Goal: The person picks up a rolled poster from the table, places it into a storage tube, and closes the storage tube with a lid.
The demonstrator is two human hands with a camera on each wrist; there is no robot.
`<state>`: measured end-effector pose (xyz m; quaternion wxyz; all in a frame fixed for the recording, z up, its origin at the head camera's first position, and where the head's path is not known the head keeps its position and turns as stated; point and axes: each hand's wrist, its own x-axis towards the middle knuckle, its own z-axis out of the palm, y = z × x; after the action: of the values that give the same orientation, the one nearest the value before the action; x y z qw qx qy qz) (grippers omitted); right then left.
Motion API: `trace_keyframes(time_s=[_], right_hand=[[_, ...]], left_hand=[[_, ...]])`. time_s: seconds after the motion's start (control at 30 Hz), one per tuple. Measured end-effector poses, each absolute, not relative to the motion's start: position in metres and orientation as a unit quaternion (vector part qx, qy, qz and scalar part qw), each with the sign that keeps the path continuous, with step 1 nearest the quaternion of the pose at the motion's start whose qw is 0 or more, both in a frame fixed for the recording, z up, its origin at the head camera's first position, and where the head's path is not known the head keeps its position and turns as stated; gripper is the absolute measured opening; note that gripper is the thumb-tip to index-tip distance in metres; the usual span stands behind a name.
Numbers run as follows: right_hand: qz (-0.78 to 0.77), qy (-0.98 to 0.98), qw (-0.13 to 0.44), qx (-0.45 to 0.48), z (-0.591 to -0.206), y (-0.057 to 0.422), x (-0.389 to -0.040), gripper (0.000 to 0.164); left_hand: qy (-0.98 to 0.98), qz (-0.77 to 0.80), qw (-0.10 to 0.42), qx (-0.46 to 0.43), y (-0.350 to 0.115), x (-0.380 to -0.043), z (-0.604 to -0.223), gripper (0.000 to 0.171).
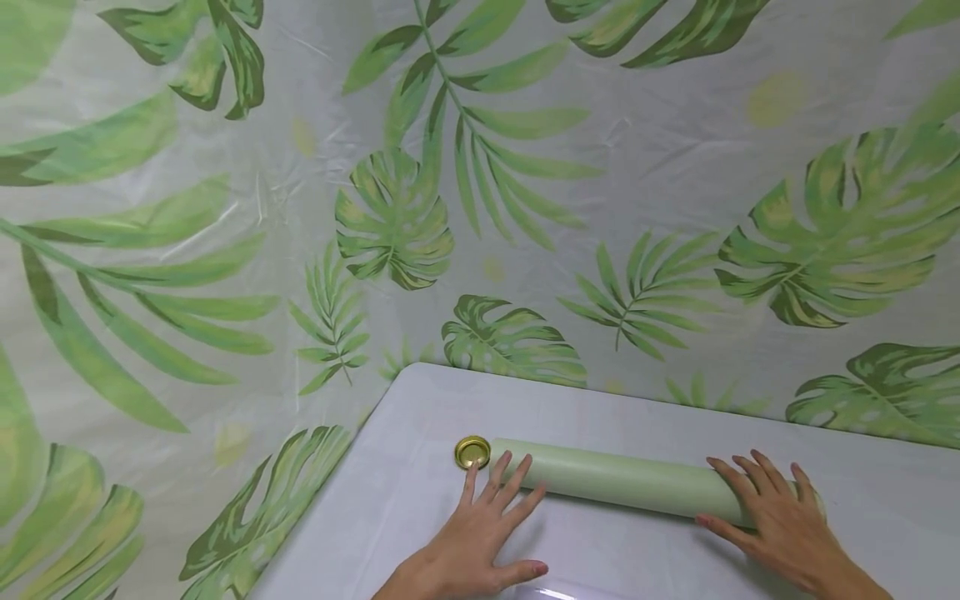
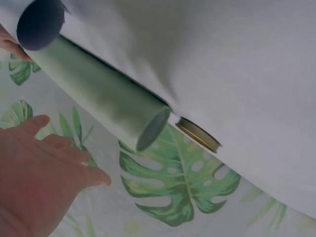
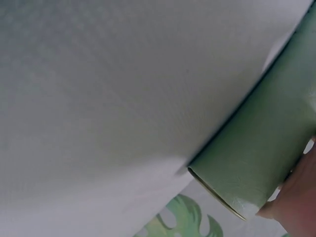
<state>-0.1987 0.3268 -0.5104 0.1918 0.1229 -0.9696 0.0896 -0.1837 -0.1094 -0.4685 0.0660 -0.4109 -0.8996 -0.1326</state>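
A long pale green tube lies on its side on the white table. Its left end gapes in the left wrist view, where the tube stretches away. Beside that end is a gold round lid, seen edge-on as a lid in the left wrist view. My left hand spreads its straight fingers over the tube's left end and the lid's near edge. Across the right end rests my right hand, fingers spread over the top, thumb at the near side. The right wrist view shows this hand against the tube.
A see-through plastic thing pokes in at the bottom edge. A dark round opening appears at the upper left of the left wrist view. Behind the white table hangs a leaf-patterned sheet.
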Motion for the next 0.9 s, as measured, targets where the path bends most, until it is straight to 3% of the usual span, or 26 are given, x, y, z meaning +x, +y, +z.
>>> trace_keyframes(time_s=[0.3, 0.53, 0.9], right_hand=[[0.091, -0.964, 0.214, 0.130, -0.515, 0.326, -0.201, 0.076], [0.074, -0.967, 0.209, 0.129, -0.514, 0.327, -0.204, 0.074], [0.054, -0.959, 0.240, 0.140, -0.513, 0.328, -0.212, 0.077]], left_hand=[[-0.867, 0.068, 0.139, -0.474, -0.091, -0.172, -0.482, 0.092], [-0.865, 0.049, 0.062, -0.495, -0.086, -0.165, -0.492, 0.067], [-0.851, 0.022, 0.035, -0.523, -0.080, -0.164, -0.498, 0.047]])
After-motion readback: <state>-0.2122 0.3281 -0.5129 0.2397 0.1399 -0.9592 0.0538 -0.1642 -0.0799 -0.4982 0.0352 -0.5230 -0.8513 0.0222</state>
